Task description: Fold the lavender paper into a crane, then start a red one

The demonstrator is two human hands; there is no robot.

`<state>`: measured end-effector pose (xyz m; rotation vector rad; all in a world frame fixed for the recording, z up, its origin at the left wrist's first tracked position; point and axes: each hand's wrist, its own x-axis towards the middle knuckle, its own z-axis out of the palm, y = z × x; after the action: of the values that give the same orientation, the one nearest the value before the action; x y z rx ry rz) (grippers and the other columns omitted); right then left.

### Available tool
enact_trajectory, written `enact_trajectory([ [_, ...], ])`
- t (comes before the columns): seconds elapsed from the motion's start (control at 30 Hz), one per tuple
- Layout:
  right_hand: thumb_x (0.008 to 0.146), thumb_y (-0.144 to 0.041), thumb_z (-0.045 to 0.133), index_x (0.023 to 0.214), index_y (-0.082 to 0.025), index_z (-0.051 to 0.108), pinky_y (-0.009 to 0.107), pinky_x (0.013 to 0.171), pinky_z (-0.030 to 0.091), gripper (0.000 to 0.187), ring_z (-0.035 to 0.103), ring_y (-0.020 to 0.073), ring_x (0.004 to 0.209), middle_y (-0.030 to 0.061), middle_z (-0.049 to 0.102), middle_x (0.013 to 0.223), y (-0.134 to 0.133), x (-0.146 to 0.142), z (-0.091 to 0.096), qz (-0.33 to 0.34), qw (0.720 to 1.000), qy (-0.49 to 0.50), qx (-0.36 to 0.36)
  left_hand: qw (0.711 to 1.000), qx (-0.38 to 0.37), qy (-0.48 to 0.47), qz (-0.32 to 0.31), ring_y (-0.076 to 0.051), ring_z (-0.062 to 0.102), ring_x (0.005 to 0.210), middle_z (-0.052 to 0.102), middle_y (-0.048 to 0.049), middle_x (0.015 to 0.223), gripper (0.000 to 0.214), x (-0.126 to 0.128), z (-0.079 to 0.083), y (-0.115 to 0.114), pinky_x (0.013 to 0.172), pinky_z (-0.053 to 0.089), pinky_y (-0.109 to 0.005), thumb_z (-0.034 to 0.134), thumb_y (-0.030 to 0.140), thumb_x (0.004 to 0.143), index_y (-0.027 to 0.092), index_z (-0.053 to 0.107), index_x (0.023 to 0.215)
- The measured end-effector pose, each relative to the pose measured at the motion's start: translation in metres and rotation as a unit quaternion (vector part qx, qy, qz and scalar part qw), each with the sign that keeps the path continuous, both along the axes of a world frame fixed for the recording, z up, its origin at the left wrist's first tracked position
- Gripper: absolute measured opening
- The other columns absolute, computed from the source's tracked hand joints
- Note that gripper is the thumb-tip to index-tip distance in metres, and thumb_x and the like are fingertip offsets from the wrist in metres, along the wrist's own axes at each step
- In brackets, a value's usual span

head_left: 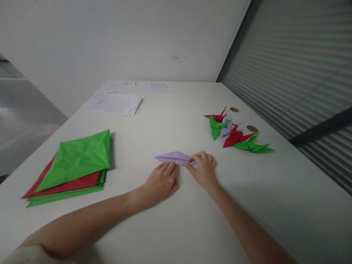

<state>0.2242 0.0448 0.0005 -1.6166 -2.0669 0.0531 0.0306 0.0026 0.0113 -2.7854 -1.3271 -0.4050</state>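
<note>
A left hand (164,178), fingers curled, touches the near side of a folded purple paper (176,156) (whether it grips, I cannot tell); a right hand (202,168) pinches its right end. The paper looks light and easily creased, best held at its tips; it lies just past the left hand. Farther, paper birds (237,138) sit toward the desk's (165,121) right edge.

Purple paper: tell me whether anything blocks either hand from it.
Nothing visible does. The left hand is at the near edge of the purple paper, and the right hand holds its right end. Paper birds lie apart to the right, the paper stack to the left.
</note>
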Motion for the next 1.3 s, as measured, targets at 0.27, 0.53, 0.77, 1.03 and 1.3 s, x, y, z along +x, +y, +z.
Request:
enact_trajectory([
  [0.27,0.088,-0.019,0.055,0.114,-0.025,0.068,0.043,0.104,0.029,0.029,0.046,0.0249,0.118,0.0056,0.064,0.119,-0.005,-0.004,0.010,0.168,0.984,-0.038,0.038,0.999,0.032,0.000,0.013,-0.032,0.053,0.121,0.058,-0.0197,0.127,0.045,-0.002,-0.002,-0.002,0.110,0.035,-0.049,0.052,0.028,0.086,0.008,0.053,0.127],
  [0.53,0.086,-0.026,0.059,0.116,-0.025,0.068,0.042,0.099,0.033,0.032,0.048,0.0263,0.110,0.0080,0.064,0.111,-0.005,-0.002,0.009,0.165,0.985,-0.046,-0.006,0.999,0.002,-0.034,0.038,-0.032,0.042,0.135,0.053,-0.0176,0.139,0.051,-0.005,-0.002,-0.001,0.115,0.022,-0.058,0.049,0.035,0.088,0.014,0.047,0.135],
  [0.77,0.088,-0.027,0.054,0.114,-0.022,0.070,0.044,0.095,0.034,0.031,0.050,0.0239,0.095,0.0066,0.060,0.091,-0.007,-0.001,0.015,0.216,0.976,-0.034,-0.018,0.997,-0.012,-0.078,0.007,-0.029,0.047,0.131,0.054,-0.0166,0.139,0.048,-0.008,-0.001,0.004,0.113,0.032,-0.051,0.051,0.040,0.091,0.012,0.053,0.130],
  [1.03,0.081,-0.009,0.052,0.113,-0.026,0.069,0.042,0.098,0.037,0.040,0.050,0.0239,0.113,0.0066,0.064,0.114,-0.003,0.000,0.008,0.264,0.964,0.014,-0.009,0.994,-0.012,-0.101,0.033,-0.027,0.055,0.124,0.069,-0.0087,0.119,0.025,-0.018,0.006,0.018,0.110,0.033,-0.053,0.051,0.036,0.094,0.019,0.066,0.102],
  [1.3,0.083,-0.018,0.059,0.104,-0.022,0.071,0.037,0.085,0.037,0.025,0.049,0.0221,0.092,0.0053,0.057,0.088,-0.009,-0.005,0.015,0.282,0.957,-0.042,-0.043,0.995,0.002,-0.097,-0.017,-0.026,0.058,0.121,0.068,-0.0102,0.120,0.020,-0.019,0.002,0.022,0.101,0.043,-0.046,0.061,0.034,0.090,0.018,0.064,0.102],
])
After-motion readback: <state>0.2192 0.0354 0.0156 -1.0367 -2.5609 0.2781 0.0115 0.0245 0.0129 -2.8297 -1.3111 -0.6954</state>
